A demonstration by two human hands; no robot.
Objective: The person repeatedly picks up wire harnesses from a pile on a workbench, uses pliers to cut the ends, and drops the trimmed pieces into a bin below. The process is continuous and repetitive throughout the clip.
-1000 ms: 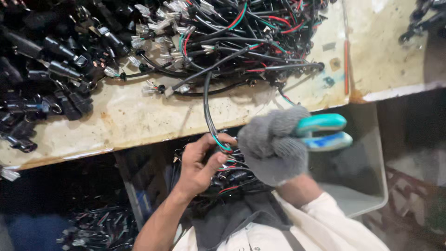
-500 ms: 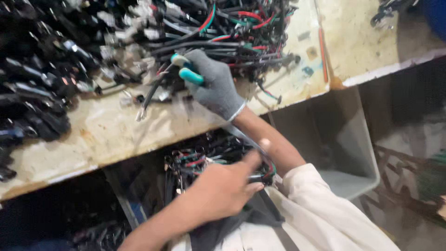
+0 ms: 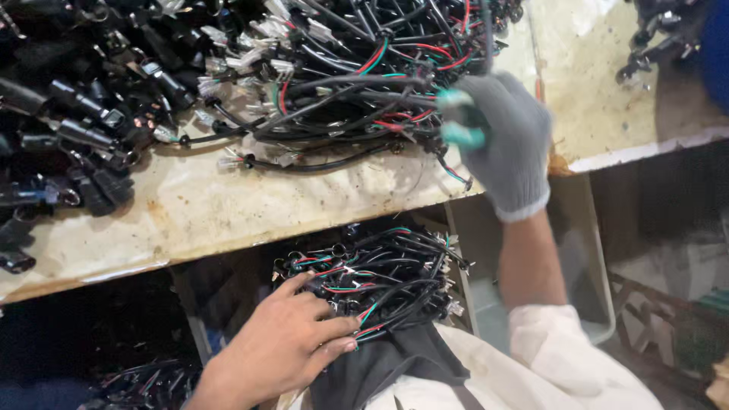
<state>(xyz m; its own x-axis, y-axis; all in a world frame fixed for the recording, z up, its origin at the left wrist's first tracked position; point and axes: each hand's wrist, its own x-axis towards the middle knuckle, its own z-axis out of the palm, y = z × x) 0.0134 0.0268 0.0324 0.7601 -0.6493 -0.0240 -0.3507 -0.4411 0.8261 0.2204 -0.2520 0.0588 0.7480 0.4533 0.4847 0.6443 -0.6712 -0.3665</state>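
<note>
Since half a second ago the gloved right hand [image 3: 505,144] has travelled right along the far bench and now sits at the right edge of the big tangle of wire harnesses [image 3: 357,83], its fingers clamped on the teal-handled cutters [image 3: 459,118], whose handles show at the left of the fist (the glove is motion-blurred, so the tool's tip cannot be made out). The bare left hand [image 3: 292,345] has dropped down and left from where it was and lies near the body, palm down, fingers spread apart and resting on the near edge of a smaller bundle of harnesses [image 3: 380,277] with black, red and green wires; it presses on them rather than closing around any one wire. That bundle sits on a dark cloth [image 3: 380,364] over the lap, below the edge of the worn, stained workbench [image 3: 228,205]. To the left on the bench lies a heap of black plug connectors [image 3: 68,129], well apart from both hands. Just right of the lap bundle, under the right forearm, stands a grey plastic bin [image 3: 585,250], partly hidden by the arm and the white sleeve [image 3: 562,342]. More loose wires [image 3: 144,383] lie in the dark space at the near left, and the bench edge cuts between the two hands.
</note>
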